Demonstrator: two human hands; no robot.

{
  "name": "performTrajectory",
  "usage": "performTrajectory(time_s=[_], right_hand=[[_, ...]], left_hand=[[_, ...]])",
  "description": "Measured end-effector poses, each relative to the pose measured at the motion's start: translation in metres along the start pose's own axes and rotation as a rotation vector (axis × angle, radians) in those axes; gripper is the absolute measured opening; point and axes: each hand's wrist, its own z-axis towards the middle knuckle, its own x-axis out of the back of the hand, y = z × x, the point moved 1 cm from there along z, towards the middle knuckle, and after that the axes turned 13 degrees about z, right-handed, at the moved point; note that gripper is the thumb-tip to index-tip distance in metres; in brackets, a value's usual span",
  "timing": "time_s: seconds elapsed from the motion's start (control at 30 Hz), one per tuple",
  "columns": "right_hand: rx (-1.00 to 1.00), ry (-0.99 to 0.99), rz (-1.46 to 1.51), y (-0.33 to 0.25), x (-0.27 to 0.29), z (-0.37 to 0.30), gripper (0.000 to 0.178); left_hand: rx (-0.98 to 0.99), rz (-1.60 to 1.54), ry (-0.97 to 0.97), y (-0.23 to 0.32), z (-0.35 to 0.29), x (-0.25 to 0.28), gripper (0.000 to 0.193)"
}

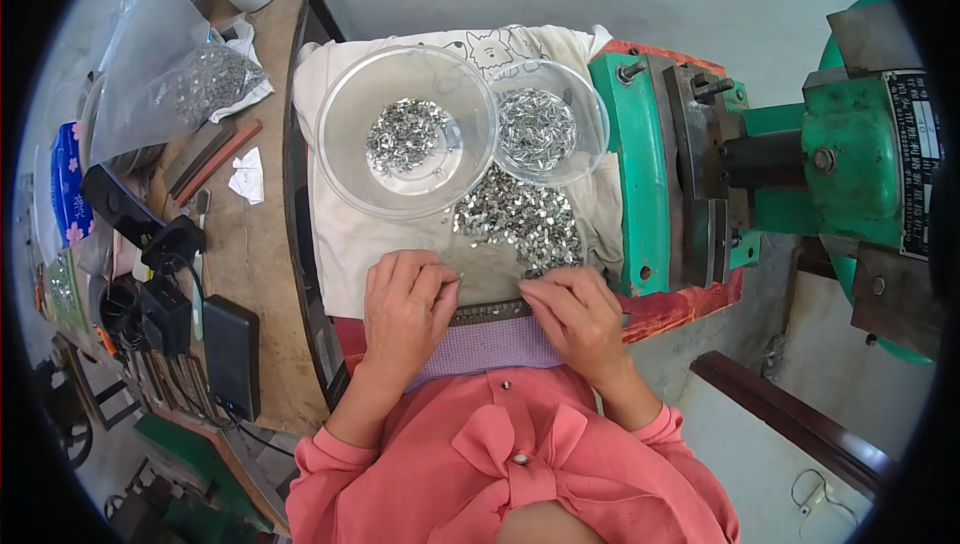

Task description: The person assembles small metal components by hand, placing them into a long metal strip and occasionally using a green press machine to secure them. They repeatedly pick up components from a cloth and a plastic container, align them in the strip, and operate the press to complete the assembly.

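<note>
Across the pale cloth [345, 269], seen from the head camera, a loose heap of small shiny metal pieces [525, 219] spreads below a large clear tub [333, 159] and a smaller clear tub [597, 134], each with metal bits inside. A dark narrow strip [487, 312] lies nearer the person, between the two hands, with bright specks along it. The left hand [408, 296] sits at its left, fingers bunched; a tiny bright piece shows by the tips, but I can't say whether they grip it. The right hand [577, 312] has thumb and fingers drawn together at the strip's right end, just below the heap; whatever they pinch, if anything, is hidden. I'd judge the step to be placing pieces along the strip. The next move probably calls for a fine fingertip pinch on one piece.
</note>
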Motion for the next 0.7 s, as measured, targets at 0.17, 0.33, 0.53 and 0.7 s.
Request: performTrajectory(time_s=[0.17,0.33,0.53,0.7], right_hand=[[0.049,-0.037,-0.022,0.012,-0.02,0.038,0.016],[0.061,-0.116,-0.094,0.017,-0.029,0.055,0.014],[0.07,-0.134,-0.113,0.015,-0.028,0.057,0.014],[0.047,-0.176,-0.128,0.011,-0.023,0.06,0.014]], left_hand=[[0.029,-0.016,0.022,-0.007,-0.003,0.005,0.02],[0.033,-0.025,0.026,-0.011,-0.005,0.005,0.021],[0.006,-0.036,0.024,-0.01,-0.002,0.003,0.021],[-0.025,-0.045,0.005,-0.008,0.002,0.001,0.021]])
